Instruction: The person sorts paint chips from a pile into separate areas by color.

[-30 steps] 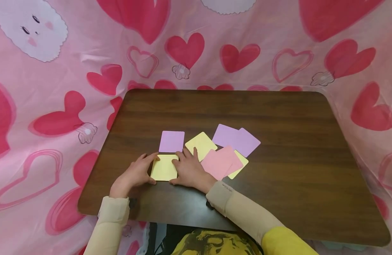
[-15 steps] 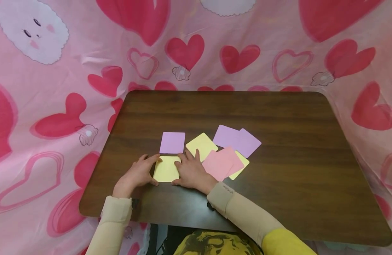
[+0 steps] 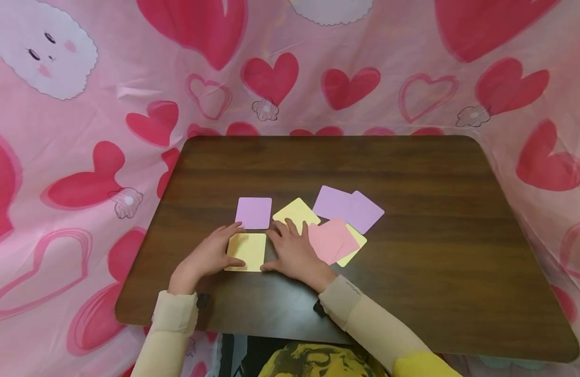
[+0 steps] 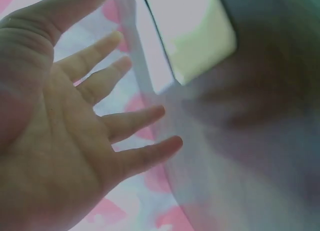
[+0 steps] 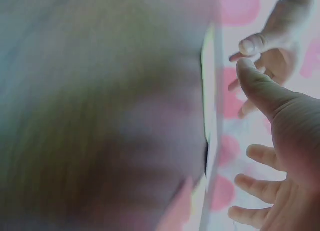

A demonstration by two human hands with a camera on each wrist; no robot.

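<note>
A pale yellow square card (image 3: 246, 251) lies flat near the front of the dark wooden table (image 3: 412, 167). My left hand (image 3: 209, 256) rests at its left edge, fingers straight, forefinger by the far corner and thumb by the near corner. My right hand (image 3: 294, 252) lies flat on the table against the card's right edge. The left wrist view shows the left hand (image 4: 75, 141) spread open, with the yellow card (image 4: 200, 41) beyond it. In the right wrist view the right hand (image 5: 285, 141) is also open.
A purple card (image 3: 254, 212) lies just behind the yellow one. To the right lie another yellow card (image 3: 294, 211), two overlapping purple cards (image 3: 350, 207) and pink cards (image 3: 331, 240) over a yellow one (image 3: 359, 242). A pink heart-print cloth (image 3: 82, 157) surrounds the table.
My right hand has slid off the yellow card to its right edge, uncovering it. The left hand has shifted slightly forward along the left edge. The other cards have not moved.
</note>
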